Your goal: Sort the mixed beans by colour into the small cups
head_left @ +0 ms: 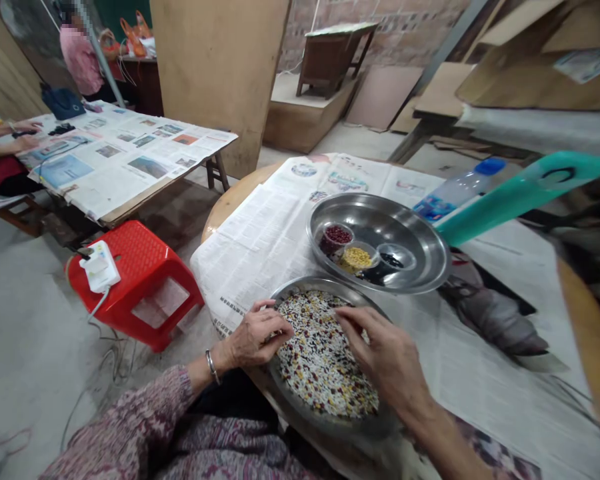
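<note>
My left hand (pixel 253 335) and right hand (pixel 380 353) are half-curled over the mixed beans (pixel 323 360), fingertips among them; I cannot tell whether either has hold of any. The mix covers most of one steel pan (pixel 330 283), at the near edge of the tabletop (pixel 230 207). Just beyond the pan, one larger steel basin (pixel 380 220) holds three small cups: red beans (pixel 337 237), yellow grains (pixel 356 258) and black beans (pixel 391 261), each holding only a little, far less than the pan.
</note>
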`<state>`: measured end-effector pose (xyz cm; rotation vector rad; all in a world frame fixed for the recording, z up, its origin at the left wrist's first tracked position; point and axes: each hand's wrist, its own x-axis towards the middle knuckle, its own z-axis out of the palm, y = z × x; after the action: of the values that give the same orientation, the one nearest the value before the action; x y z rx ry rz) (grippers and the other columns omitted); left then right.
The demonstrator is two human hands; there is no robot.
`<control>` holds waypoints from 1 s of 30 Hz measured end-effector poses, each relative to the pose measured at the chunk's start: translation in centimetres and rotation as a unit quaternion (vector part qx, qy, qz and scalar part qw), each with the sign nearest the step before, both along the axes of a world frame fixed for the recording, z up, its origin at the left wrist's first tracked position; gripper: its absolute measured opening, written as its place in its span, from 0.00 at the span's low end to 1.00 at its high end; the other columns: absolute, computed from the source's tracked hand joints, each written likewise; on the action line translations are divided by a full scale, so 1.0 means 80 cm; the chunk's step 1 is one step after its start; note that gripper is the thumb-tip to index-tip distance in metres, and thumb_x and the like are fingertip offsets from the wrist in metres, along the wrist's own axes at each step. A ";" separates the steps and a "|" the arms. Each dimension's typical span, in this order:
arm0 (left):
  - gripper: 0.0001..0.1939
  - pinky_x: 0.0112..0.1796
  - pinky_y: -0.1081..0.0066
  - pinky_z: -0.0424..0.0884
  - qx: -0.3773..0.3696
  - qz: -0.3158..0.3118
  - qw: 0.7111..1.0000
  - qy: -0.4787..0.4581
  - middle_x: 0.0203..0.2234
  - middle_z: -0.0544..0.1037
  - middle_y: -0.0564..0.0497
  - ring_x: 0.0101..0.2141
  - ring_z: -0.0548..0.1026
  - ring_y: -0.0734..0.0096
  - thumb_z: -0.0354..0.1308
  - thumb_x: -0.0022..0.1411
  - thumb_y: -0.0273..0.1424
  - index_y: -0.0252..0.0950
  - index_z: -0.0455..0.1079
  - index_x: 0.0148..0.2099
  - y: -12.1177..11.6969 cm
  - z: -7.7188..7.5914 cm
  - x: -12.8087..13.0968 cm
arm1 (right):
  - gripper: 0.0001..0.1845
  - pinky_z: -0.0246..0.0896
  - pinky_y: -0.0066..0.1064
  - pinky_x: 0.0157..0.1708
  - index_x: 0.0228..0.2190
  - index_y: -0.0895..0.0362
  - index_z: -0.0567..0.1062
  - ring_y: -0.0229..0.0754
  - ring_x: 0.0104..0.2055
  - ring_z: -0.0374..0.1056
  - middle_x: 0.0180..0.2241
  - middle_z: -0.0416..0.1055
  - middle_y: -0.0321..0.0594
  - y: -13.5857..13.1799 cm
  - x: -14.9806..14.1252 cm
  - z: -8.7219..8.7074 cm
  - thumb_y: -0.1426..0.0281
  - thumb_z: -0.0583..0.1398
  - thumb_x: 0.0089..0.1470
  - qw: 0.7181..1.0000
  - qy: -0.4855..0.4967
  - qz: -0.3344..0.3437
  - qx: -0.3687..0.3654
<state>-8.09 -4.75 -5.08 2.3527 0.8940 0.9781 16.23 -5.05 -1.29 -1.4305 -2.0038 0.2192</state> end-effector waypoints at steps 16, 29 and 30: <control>0.08 0.60 0.60 0.58 0.013 -0.001 0.999 0.031 0.33 0.78 0.52 0.36 0.75 0.73 0.49 0.70 0.31 0.37 0.69 0.43 0.000 0.000 0.000 | 0.14 0.46 0.33 0.27 0.31 0.54 0.83 0.38 0.23 0.56 0.28 0.76 0.47 0.157 0.092 0.052 0.60 0.61 0.49 0.956 -0.109 -0.256 -0.088; 0.08 0.61 0.62 0.57 0.014 0.001 0.999 0.046 0.34 0.79 0.52 0.36 0.75 0.74 0.49 0.69 0.31 0.37 0.69 0.43 0.000 -0.001 0.000 | 0.11 0.48 0.36 0.29 0.26 0.53 0.84 0.37 0.23 0.54 0.25 0.75 0.45 0.195 0.109 0.034 0.61 0.67 0.40 0.940 -0.133 -0.248 -0.194; 0.08 0.61 0.62 0.57 0.011 0.002 0.999 0.049 0.34 0.79 0.52 0.37 0.75 0.74 0.49 0.69 0.32 0.37 0.69 0.42 0.000 -0.001 0.000 | 0.10 0.48 0.36 0.29 0.26 0.54 0.84 0.37 0.23 0.53 0.25 0.74 0.46 0.196 0.108 0.034 0.62 0.67 0.40 0.938 -0.134 -0.252 -0.195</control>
<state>-8.06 -4.76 -5.15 2.4373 0.9284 0.8838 24.84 10.60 1.45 -2.2823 -1.7773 0.2113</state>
